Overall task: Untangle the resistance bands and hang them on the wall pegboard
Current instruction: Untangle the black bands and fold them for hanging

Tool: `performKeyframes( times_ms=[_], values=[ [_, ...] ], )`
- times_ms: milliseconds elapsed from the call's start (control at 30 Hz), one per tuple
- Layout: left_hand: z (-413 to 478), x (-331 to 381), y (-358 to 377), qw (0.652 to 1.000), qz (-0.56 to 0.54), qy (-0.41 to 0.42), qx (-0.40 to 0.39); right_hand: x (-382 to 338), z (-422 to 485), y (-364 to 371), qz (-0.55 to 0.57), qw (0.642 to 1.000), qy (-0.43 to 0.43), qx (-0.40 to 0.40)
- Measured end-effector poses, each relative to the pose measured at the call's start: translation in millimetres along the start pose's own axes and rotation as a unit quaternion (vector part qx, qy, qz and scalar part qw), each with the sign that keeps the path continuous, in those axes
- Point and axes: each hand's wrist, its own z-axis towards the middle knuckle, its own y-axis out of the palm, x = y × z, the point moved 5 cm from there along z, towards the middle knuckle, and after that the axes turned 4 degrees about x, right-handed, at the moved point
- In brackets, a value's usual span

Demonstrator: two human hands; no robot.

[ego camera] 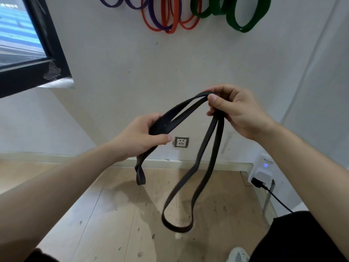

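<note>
Left hand [143, 137], right hand [234, 110] clenched

Scuffed wooden floor [120, 214], pale shoe [238, 254] resting on it

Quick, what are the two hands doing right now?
Left hand: closed, holding the black band.
Right hand: closed, pinching the same black band higher up.

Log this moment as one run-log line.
left hand: gripping black band | right hand: pinching its fold | coloured bands: hung on wall
</note>
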Motion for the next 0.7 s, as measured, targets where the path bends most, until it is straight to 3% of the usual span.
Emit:
performKeyframes(
  times_ms=[233, 500, 700],
  values=[
    [-2.0, 9.1, -14.2, 0.993, -0.021, 0.062, 0.101, 32.2, -4.1, -23.0, -0.067, 0.988, 0.099, -0.099],
    [-2.9, 23.5, -9.5, 0.987, -0.067, 0.084, 0.12, 60.9, -25.6, 1.2, -0.168, 0.925, 0.181, -0.287],
    [-2.3, 31.7, -8.7, 0.981, -0.075, 0.098, 0.147, 64.8, -31.0, 19.4, -0.183, 0.91, 0.195, -0.317]
  ],
)
